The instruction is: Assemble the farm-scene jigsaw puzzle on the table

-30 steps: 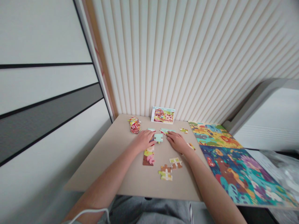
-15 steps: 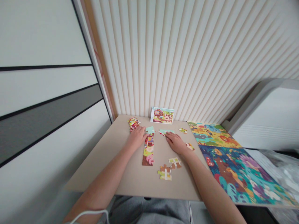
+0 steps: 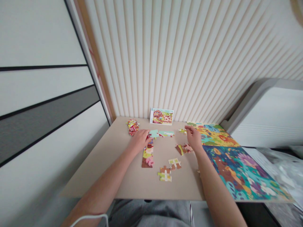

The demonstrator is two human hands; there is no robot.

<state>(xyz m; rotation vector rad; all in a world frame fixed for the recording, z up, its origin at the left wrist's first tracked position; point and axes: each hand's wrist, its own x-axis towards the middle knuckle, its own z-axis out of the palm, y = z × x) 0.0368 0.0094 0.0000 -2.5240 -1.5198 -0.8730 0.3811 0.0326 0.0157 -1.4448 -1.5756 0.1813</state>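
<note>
My left hand (image 3: 140, 139) lies with its fingers outstretched at the left end of the light-blue puzzle pieces (image 3: 154, 133), touching that corner. A light-blue strip (image 3: 166, 133) with red bits continues to the right, touching them. Below is a vertical strip of joined puzzle pieces (image 3: 148, 156) with a pink pig; my fingers cover part of its top. My right hand (image 3: 194, 138) is above the table's right side, fingers extended left beside a yellow-green puzzle piece (image 3: 181, 130). Nothing shows in its grasp. Brown and pink pieces (image 3: 183, 149) lie below it.
A farm picture card (image 3: 162, 116) leans against the pleated wall. Stacked pieces (image 3: 133, 127) lie left of my left hand. Loose fence pieces (image 3: 165, 173) are on the table front. Two assembled puzzles, one yellow (image 3: 219, 135) and one dark blue (image 3: 246, 173), lie at right.
My right hand has left the light-blue strip and moved right, to beside the yellow-green piece. That strip now meets the light-blue pieces. My left hand stays at the corner.
</note>
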